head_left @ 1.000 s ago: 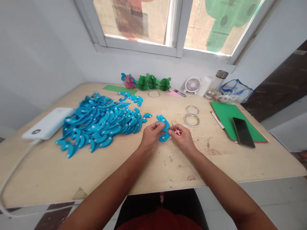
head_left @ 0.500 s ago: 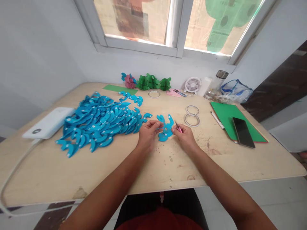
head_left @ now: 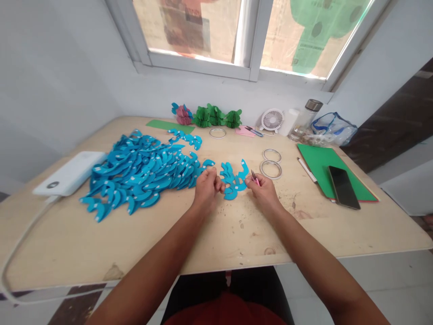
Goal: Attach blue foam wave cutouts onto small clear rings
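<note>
Several blue curved paper pieces with small white squares on them lie grouped between my hands. My left hand is closed at the left side of this group, fingers curled with thumb and fingertips together. Whatever it may pinch is too small to make out. My right hand is closed around a small pink-handled pointed tool, its dark tip sticking out past the fingers. The thumb side of that hand is close to the rightmost blue piece. A large pile of similar blue pieces spreads left of my left hand.
Tape rolls lie beyond my right hand, and another ring farther back. A phone rests on a green sheet beside a pen. A white power bank, small fan and green paper ornaments stand around.
My left hand has drawn slightly left, away from the small group of blue pieces. My right hand has shifted a little right with the tool, and the hands are farther apart.
</note>
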`<action>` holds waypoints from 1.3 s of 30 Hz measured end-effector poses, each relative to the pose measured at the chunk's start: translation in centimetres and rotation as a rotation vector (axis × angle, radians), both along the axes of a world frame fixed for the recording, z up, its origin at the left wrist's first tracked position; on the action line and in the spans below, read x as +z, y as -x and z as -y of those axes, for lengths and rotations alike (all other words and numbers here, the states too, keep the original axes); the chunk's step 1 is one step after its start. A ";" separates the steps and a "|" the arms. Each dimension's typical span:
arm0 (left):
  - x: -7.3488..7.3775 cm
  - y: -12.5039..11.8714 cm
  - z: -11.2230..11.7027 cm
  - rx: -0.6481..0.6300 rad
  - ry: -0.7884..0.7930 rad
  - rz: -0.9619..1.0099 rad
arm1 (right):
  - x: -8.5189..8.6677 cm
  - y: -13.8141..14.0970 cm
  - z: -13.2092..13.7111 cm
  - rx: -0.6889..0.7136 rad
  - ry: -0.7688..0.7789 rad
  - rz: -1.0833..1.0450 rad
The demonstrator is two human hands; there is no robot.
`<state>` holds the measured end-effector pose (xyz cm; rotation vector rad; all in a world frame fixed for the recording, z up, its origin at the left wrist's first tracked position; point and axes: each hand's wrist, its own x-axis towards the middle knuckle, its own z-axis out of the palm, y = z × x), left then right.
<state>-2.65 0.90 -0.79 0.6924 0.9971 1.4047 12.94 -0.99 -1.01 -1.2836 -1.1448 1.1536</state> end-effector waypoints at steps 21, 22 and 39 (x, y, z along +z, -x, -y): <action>0.3 0.7 -0.3 0.023 -0.044 0.013 | 0.1 -0.2 0.0 -0.026 0.020 0.016; 0.3 0.8 -0.3 0.018 -0.028 0.014 | 0.2 -0.2 0.0 -0.025 0.020 0.017; 0.4 1.4 -0.7 0.009 0.042 0.211 | 0.3 -0.1 0.2 -0.013 0.006 0.007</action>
